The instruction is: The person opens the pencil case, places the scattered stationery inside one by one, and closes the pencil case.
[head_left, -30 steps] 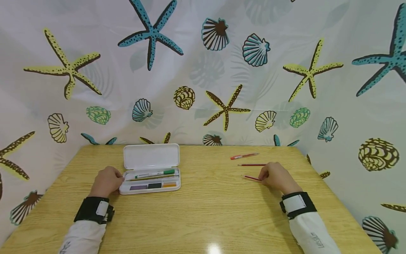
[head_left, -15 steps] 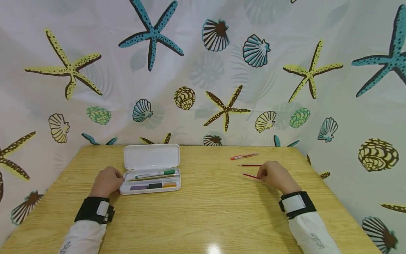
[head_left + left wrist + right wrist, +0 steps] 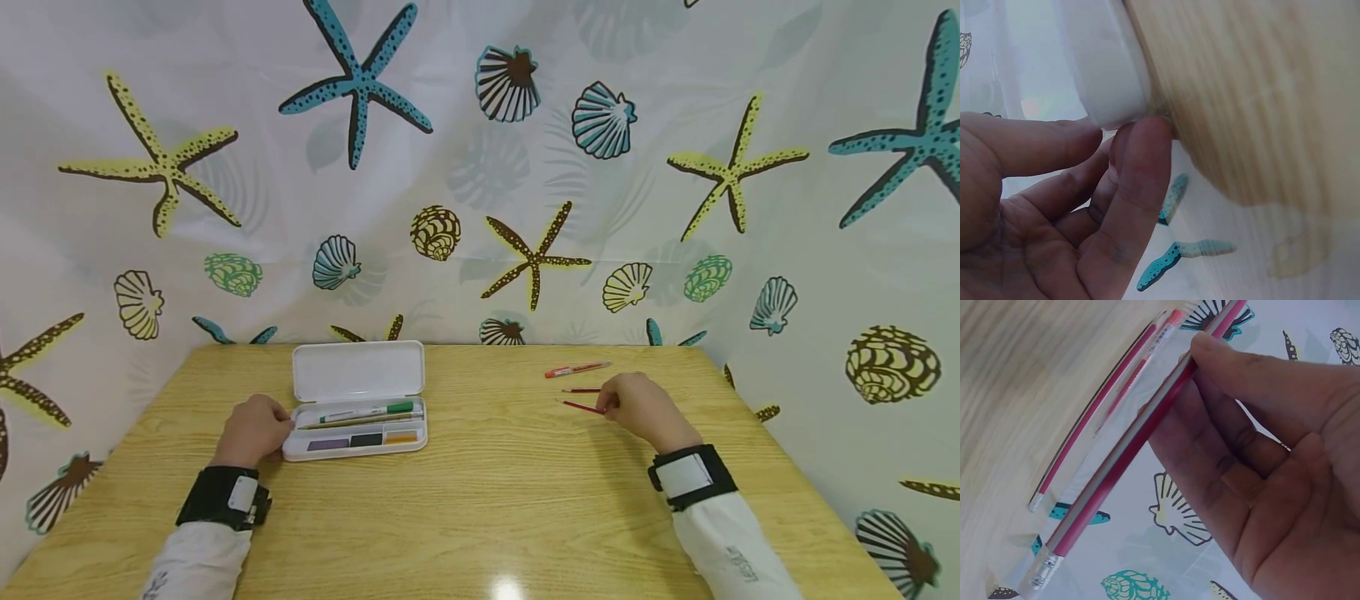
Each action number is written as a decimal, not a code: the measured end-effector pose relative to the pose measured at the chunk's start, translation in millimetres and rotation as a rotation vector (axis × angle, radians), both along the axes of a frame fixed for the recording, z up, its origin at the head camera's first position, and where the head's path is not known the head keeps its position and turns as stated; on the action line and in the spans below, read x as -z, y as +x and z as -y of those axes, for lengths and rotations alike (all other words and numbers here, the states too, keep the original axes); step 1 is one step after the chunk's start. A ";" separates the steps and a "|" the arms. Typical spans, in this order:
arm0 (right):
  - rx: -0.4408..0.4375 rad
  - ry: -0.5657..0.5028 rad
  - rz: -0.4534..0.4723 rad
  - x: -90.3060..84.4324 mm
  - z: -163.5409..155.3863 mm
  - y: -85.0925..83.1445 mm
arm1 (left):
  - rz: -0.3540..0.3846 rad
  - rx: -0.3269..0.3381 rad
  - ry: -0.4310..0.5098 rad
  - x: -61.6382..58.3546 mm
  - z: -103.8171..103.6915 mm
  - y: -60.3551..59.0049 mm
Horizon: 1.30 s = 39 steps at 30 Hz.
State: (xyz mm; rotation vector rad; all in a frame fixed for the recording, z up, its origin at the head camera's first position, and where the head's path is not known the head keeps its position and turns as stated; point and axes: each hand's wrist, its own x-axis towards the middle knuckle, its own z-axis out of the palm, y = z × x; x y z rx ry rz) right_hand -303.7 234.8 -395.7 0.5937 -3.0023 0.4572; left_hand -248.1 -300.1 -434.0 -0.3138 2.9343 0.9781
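Observation:
My right hand [image 3: 641,410] pinches a red-and-silver striped pencil [image 3: 581,406] between thumb and fingers. In the right wrist view the pencil [image 3: 1116,450] slants across, its metal ferrule end at lower left. A second dark red pencil [image 3: 581,390] lies on the table just behind it. My left hand [image 3: 253,429] holds the left end of an open white pencil case [image 3: 358,371]; in the left wrist view the thumb and fingers meet at the case's corner [image 3: 1113,94]. Inside the case lie a green-capped marker [image 3: 367,412], a thin brush-like stick [image 3: 360,421] and coloured blocks [image 3: 366,439].
A pen with a red-orange end [image 3: 577,369] lies behind the pencils. The wooden table [image 3: 465,500] ends at a hanging cloth [image 3: 465,292] printed with starfish and shells at the back and sides.
My right hand has moved left and slightly away from me, carrying the pencil and covering less of the second one. The left hand and the case have stayed put.

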 end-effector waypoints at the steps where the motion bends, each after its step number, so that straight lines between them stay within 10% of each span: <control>1: 0.001 0.000 -0.001 -0.7 1.9 0.0 | 0.000 0.000 0.002 0.1 0.0 -0.1; 39: -0.154 -0.018 -0.051 -27.6 95.0 -3.8 | -0.006 -0.004 0.007 -1.1 -2.1 2.0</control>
